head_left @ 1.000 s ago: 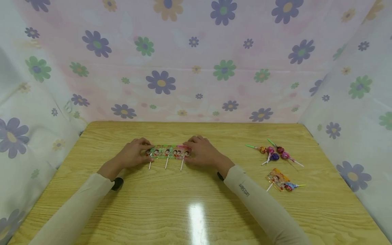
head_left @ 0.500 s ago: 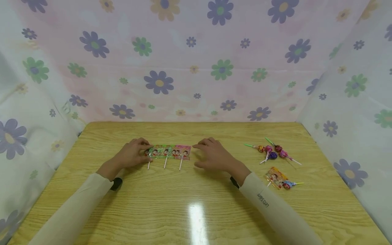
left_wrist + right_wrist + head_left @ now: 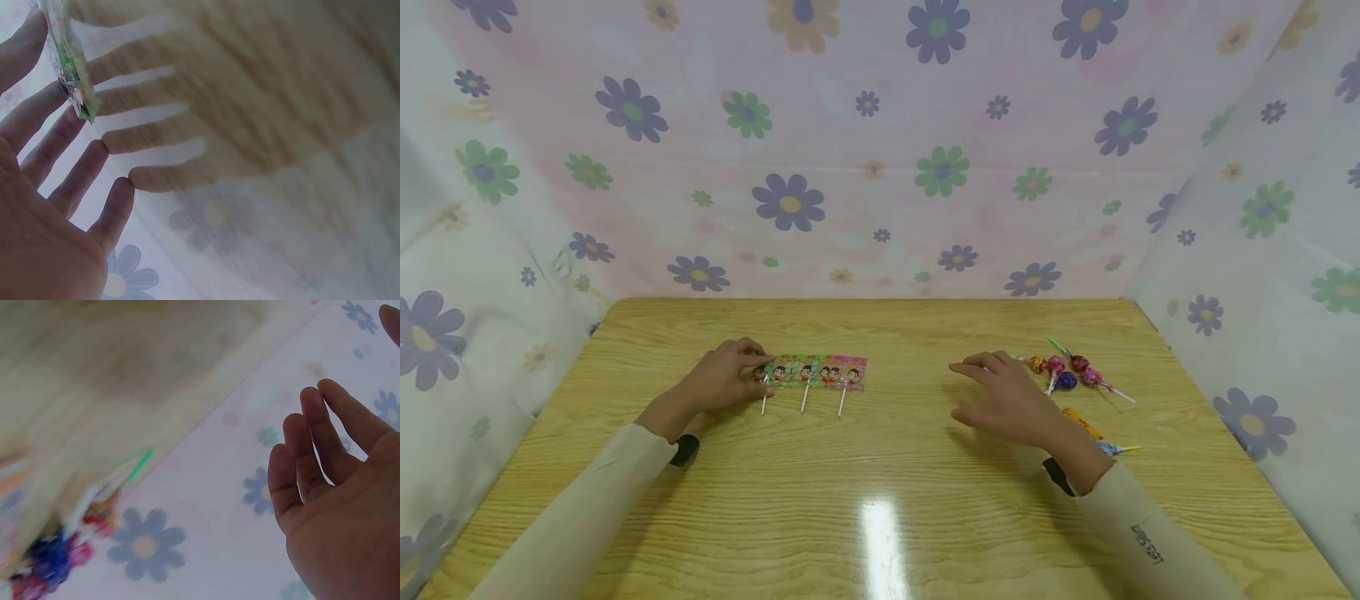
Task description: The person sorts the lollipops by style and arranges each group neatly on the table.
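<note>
Three flat wrapped lollipops lie side by side on the table in the head view, sticks toward the person: two green ones (image 3: 793, 372) and a pink one (image 3: 853, 373) at the right end. My left hand (image 3: 726, 382) holds the leftmost green lollipop by its wrapper edges, between thumb and index finger. In the left wrist view its wrapper (image 3: 74, 81) shows there, while the other fingers (image 3: 81, 178) extend down to the tabletop. My right hand (image 3: 1006, 402) holds nothing; its fingers are loosely extended above the table, left of several round lollipops (image 3: 1067, 380).
An orange flat lollipop (image 3: 1084, 422), partly hidden by the right wrist, and a blue-wrapped lollipop (image 3: 1107, 448) lie on the right side. The wooden table (image 3: 820, 500) ends at flower-patterned cloth (image 3: 880, 192) at the back and sides.
My right hand has let go of the pink lollipop's end and moved right toward the loose lollipops. The left hand has stayed at the left end of the row.
</note>
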Tool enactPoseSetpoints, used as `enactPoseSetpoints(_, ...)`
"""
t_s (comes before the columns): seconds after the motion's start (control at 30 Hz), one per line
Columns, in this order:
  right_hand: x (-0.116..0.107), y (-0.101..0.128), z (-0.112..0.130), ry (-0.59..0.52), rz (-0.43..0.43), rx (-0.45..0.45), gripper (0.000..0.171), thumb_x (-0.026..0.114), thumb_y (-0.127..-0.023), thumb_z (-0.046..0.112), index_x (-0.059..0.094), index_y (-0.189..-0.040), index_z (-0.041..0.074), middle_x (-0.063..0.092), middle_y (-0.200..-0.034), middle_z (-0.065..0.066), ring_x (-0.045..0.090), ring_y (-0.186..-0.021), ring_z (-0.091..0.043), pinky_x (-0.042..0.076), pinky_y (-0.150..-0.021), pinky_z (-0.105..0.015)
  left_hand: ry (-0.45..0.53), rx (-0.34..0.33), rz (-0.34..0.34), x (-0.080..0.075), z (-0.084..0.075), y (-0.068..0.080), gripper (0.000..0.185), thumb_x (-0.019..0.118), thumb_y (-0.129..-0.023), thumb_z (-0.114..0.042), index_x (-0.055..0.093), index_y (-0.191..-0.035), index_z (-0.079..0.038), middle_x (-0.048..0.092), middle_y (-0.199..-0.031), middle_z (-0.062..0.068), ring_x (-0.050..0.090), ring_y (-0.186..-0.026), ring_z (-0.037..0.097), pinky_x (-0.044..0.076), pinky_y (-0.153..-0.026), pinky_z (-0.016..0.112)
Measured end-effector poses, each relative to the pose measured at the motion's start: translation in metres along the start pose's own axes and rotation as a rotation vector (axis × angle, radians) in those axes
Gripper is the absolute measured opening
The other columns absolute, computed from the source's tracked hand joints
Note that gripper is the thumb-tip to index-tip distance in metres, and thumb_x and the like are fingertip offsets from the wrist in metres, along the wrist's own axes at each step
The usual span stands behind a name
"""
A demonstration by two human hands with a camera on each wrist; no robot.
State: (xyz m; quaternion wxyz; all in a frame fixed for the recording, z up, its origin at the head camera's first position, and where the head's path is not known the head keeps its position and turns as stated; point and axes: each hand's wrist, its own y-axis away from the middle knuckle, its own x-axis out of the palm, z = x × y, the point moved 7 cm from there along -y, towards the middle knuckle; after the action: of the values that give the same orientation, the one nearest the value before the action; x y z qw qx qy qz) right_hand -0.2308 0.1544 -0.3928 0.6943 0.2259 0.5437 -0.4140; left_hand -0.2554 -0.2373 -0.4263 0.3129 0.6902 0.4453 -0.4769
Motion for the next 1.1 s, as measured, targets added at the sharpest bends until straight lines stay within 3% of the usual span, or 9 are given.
enactPoseSetpoints(0.23,-0.010,0.045,-0.042,0.003,-0.020,0.092,0.064,0.074,-0.088,0.043,0.057,-0.140,0.010,0.055,-0.136,-0.017,0.044,-0.130,-0.043,0.034,-0.102,-0.067,0.006,-0.011,-0.001,0.000,0.000,0.000,0.061,0.072,-0.090,-0.039,0.058,-0.141,-0.008,0.054,-0.137,0.016,0.048,-0.124,0.041,0.040,-0.094,0.066)
enactPoseSetpoints(0.67,-0.030,0.099,-0.079,0.057,-0.132,0.100,0.063,0.082,-0.081,0.035,0.062,-0.132,0.004,0.058,-0.127,-0.020,0.051,-0.116,-0.044,0.035,-0.094,-0.069,0.006,-0.016,0.005,0.000,0.002,0.000,0.060,0.072,-0.091,-0.038,0.058,-0.141,-0.008,0.053,-0.138,0.016,0.048,-0.124,0.041,0.040,-0.094,0.066)
enactPoseSetpoints(0.9,-0.030,0.115,-0.095,0.117,-0.102,0.122,0.066,0.082,-0.079,0.039,0.063,-0.129,0.001,0.060,-0.124,-0.022,0.054,-0.113,-0.045,0.040,-0.089,-0.064,0.001,-0.007,0.009,0.001,0.000,0.000,0.061,0.072,-0.091,-0.038,0.057,-0.141,-0.007,0.053,-0.138,0.017,0.049,-0.124,0.042,0.041,-0.093,0.066)
enactPoseSetpoints(1.1,-0.026,0.124,-0.104,0.097,-0.047,0.181,0.067,0.082,-0.079,0.043,0.064,-0.129,0.002,0.060,-0.122,-0.021,0.056,-0.109,-0.045,0.044,-0.084,-0.064,-0.001,-0.010,0.011,0.000,-0.002,0.000,0.060,0.072,-0.091,-0.038,0.057,-0.141,-0.007,0.053,-0.138,0.017,0.048,-0.126,0.042,0.040,-0.095,0.066)
